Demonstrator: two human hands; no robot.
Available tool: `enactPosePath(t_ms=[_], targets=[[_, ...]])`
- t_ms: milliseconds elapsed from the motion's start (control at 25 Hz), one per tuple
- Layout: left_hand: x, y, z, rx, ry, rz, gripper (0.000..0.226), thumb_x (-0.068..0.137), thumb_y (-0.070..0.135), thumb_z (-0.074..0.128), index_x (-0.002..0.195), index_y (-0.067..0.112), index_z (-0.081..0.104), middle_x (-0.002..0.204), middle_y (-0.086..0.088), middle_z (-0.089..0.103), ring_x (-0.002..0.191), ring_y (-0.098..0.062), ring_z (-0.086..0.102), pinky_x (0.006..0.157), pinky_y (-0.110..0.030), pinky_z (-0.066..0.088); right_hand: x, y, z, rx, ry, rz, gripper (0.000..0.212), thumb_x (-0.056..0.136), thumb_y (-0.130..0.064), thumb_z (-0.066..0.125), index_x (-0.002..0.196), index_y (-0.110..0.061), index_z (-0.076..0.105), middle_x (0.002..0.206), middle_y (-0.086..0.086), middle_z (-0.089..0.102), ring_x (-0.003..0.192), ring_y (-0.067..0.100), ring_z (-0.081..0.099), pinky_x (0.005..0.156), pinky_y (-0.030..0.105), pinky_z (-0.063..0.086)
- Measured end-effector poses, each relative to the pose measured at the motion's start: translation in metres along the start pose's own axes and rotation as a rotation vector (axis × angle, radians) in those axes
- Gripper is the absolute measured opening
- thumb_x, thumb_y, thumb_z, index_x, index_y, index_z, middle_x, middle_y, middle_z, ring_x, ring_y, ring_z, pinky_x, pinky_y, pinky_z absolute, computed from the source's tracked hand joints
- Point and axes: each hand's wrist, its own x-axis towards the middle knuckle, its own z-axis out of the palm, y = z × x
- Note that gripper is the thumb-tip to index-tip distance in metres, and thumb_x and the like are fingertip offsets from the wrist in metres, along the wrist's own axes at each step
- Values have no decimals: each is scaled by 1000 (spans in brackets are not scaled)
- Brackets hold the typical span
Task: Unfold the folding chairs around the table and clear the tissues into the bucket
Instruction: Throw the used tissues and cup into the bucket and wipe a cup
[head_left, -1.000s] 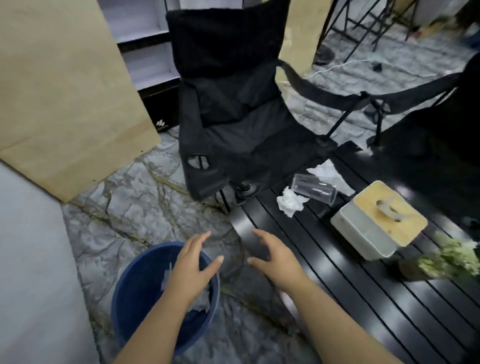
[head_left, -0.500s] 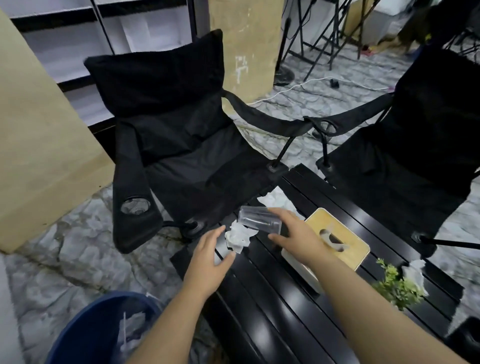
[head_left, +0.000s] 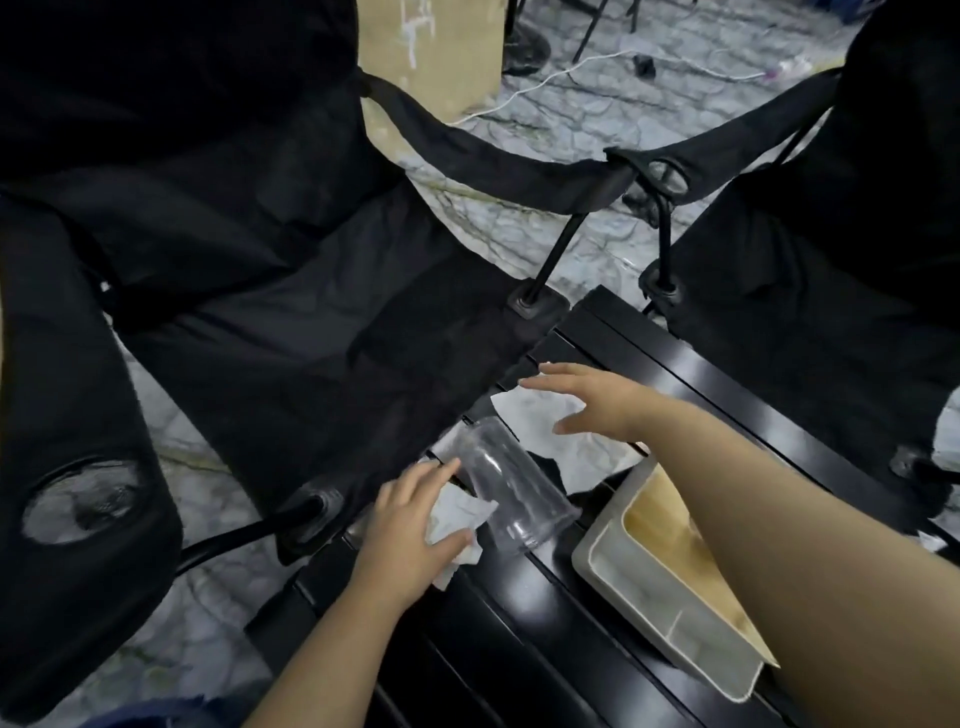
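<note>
Lying between both tissues, clear cup (head_left: 511, 493) crowds left hand (head_left: 410, 525).

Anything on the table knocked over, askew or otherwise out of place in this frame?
Yes. A clear plastic cup lies tipped on its side on the black slatted table, between two crumpled tissues. No spill shows. The left hand is on the nearer tissue; the right hand hovers over the other.
</note>
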Motion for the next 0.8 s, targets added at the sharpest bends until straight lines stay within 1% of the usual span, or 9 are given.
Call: enactPosePath(t_ms=[80, 160, 200, 320, 400, 440, 600, 720, 800], targets=[[1, -7, 5, 15, 10, 11, 67, 75, 36, 68, 135, 39, 37, 126, 28, 29, 115, 2, 21, 103, -24, 28, 8, 8, 3, -45, -10, 26, 70, 84, 0, 61, 135, -44, 43, 155, -9, 23, 140, 14, 28, 109, 29, 32], [1, -14, 11, 67, 22, 39, 56, 76, 30, 67, 129, 33, 49, 121, 25, 38, 111, 2, 24, 103, -25, 32, 11, 10, 8, -233, -94, 56, 69, 84, -4, 62, 136, -45, 41, 155, -10, 21, 141, 20, 22, 115, 36, 28], [1, -18, 14, 69, 29, 44, 48, 78, 25, 67, 124, 31, 55, 116, 24, 41, 107, 3, 26, 99, -21, 33, 13, 10, 10, -313, -121, 62, 67, 85, -7, 62, 136, -44, 41, 154, -10, 21, 138, 22, 22, 115, 36, 27], [2, -22, 15, -12, 54, 11, 22, 81, 14, 66, 99, 26, 67, 97, 27, 47, 96, 4, 39, 81, -5, 31, 17, 8, 17, -250, -51, 39, 49, 85, 1, 58, 127, -25, 58, 134, 5, 41, 122, 29, 42, 100, 34, 37], [0, -22, 8, -70, 96, -31, 19, 81, 9, 64, 89, 26, 67, 92, 23, 51, 94, 0, 49, 75, -5, 33, 13, 4, 15, -209, 73, -4, 35, 82, 8, 51, 106, -12, 68, 103, 8, 48, 98, 32, 55, 84, 37, 44], [-2, -21, 2, -91, 115, -58, 21, 82, 8, 63, 86, 28, 66, 92, 21, 53, 92, -2, 51, 73, -7, 34, 10, 1, 12, -187, 139, -20, 30, 80, 9, 50, 96, -9, 69, 92, 4, 47, 87, 29, 56, 79, 37, 45], [-28, -4, -34, -128, 202, -112, 30, 83, 11, 61, 76, 40, 58, 92, 15, 55, 88, -6, 54, 69, -14, 38, -30, -29, -16, -128, 343, -76, 17, 81, 3, 56, 88, -6, 68, 80, -7, 47, 76, 14, 49, 64, 21, 38], [-70, 22, -63, -174, 285, -123, 30, 82, 9, 61, 73, 38, 58, 91, 11, 57, 86, -6, 55, 69, -17, 40, -82, -65, -27, -105, 431, -133, 13, 80, 0, 60, 85, -8, 68, 80, -4, 49, 71, 12, 48, 59, 12, 34], [-104, 34, -77, -209, 333, -154, 29, 83, 9, 60, 71, 36, 58, 89, 11, 56, 83, -7, 56, 66, -21, 43, -117, -91, -18, -52, 432, -173, 12, 79, 0, 61, 84, -8, 69, 76, -5, 49, 68, 4, 47, 61, 6, 37]])
